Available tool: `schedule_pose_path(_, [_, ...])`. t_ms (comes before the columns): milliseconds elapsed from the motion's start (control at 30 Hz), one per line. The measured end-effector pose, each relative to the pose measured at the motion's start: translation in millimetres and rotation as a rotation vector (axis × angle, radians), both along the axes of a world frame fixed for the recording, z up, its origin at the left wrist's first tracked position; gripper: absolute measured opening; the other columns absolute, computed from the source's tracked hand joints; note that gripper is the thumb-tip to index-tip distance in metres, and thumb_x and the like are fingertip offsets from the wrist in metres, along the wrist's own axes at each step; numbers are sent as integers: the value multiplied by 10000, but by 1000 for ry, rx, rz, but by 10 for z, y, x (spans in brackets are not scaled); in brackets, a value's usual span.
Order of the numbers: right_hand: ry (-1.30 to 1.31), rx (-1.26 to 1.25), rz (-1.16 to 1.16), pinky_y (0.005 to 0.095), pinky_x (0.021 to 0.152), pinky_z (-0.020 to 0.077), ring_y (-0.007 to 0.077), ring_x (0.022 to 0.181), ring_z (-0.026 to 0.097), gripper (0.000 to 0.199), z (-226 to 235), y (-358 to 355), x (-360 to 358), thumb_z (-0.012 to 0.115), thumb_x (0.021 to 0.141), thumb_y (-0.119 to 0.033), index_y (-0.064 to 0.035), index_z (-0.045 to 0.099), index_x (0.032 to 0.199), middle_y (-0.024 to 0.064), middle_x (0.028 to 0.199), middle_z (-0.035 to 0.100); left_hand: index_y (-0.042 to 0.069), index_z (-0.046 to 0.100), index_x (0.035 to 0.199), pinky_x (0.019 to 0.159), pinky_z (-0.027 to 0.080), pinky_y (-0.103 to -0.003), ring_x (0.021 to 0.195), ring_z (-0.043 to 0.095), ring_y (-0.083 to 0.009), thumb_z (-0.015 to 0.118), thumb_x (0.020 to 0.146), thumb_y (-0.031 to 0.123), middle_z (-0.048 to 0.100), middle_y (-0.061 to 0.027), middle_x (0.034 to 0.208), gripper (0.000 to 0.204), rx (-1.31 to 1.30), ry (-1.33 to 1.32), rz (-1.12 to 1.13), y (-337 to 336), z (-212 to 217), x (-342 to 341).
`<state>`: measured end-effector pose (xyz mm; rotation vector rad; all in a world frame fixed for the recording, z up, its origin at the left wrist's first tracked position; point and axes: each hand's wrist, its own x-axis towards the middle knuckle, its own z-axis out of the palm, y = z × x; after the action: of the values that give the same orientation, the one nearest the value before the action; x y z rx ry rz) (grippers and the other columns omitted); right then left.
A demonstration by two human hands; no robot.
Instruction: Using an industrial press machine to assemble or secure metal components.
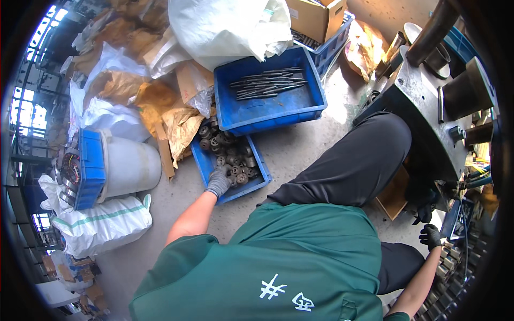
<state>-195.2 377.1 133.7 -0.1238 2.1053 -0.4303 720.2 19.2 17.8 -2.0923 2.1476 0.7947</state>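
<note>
My left hand, in a grey glove, reaches into a small blue bin heaped with round, hollow metal parts. Its fingers curl down around one of the parts at the bin's near side, and the fingertips are partly hidden among the others. Far off to the right, my right hand wears a dark glove. It hangs low beside the machine with its fingers apart, and nothing shows in it. Several cylindrical metal pieces lie near that hand.
A larger blue bin holding dark metal rods overlaps the small bin's far end. Behind it sit a white sack and a cardboard box. Crumpled paper, a pale tub and another sack fill the left.
</note>
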Motion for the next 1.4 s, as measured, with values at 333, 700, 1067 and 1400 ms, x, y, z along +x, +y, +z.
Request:
schedule_pose_path(333, [40, -82, -64, 359, 538, 514, 224, 658, 660, 329, 79, -35, 132, 601, 873, -217, -151, 581, 1195, 67, 887, 649, 99, 613, 1278, 964, 519, -480, 1145, 617, -376, 796, 739, 346, 595, -205, 1276, 620, 54, -284, -209, 228, 221, -603])
schedule_pose_path(700, [61, -94, -78, 330, 531, 513, 200, 660, 653, 341, 113, 27, 183, 591, 903, -223, -141, 568, 1233, 67, 886, 652, 127, 577, 1327, 1004, 517, -457, 1231, 580, -345, 841, 732, 372, 566, -157, 1334, 696, 163, -482, -257, 44, 178, -822])
schedule_pose_path(1067, [67, -121, -95, 327, 536, 514, 192, 663, 653, 338, 156, 184, 189, 585, 911, -235, -138, 578, 1235, 62, 893, 657, 82, 601, 1241, 933, 542, -496, 1132, 627, -380, 685, 834, 265, 601, -204, 1246, 454, 76, -398, -234, 96, -12, -730])
schedule_pose_path(1400, [61, -151, -112, 351, 542, 509, 208, 667, 656, 323, 46, 386, 84, 601, 909, -270, -197, 571, 1223, 47, 884, 661, 73, 699, 1069, 886, 555, -502, 965, 707, -391, 652, 831, 256, 707, -224, 1054, 304, 93, -254, -180, -64, 192, -614])
